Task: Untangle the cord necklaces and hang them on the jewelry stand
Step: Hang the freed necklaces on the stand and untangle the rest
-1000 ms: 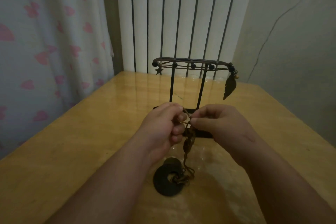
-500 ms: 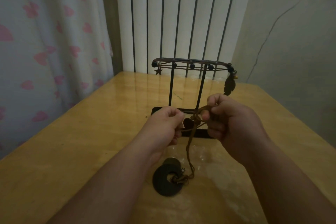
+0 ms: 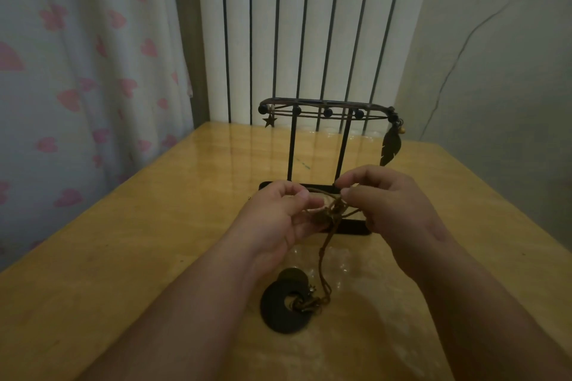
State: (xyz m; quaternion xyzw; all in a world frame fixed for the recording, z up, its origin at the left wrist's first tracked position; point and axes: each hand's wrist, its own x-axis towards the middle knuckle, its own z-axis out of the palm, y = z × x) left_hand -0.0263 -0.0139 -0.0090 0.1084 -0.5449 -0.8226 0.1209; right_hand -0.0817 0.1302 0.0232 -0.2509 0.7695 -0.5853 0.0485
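Note:
A tangle of brown cord necklaces (image 3: 328, 214) hangs between my hands above the table. My left hand (image 3: 280, 216) grips the knot from the left, and my right hand (image 3: 388, 206) pinches a cord strand at its top right. One cord runs down to a black ring pendant (image 3: 283, 308) lying flat on the table, with a smaller dark disc (image 3: 292, 276) just behind it. The black jewelry stand (image 3: 322, 111) rises behind my hands. A star charm (image 3: 269, 121) hangs at its left end and a feather pendant (image 3: 391, 147) at its right end.
The wooden table (image 3: 154, 241) runs back to a white radiator (image 3: 297, 25). A curtain with pink hearts (image 3: 77, 71) hangs at the left, a plain wall at the right. The stand's base (image 3: 353, 226) lies right behind my hands.
My right hand has loosened from a fist and shifted slightly left, now pinching a strand near the knot. My left hand has opened a little around the tangle. The ring pendant stays on the table.

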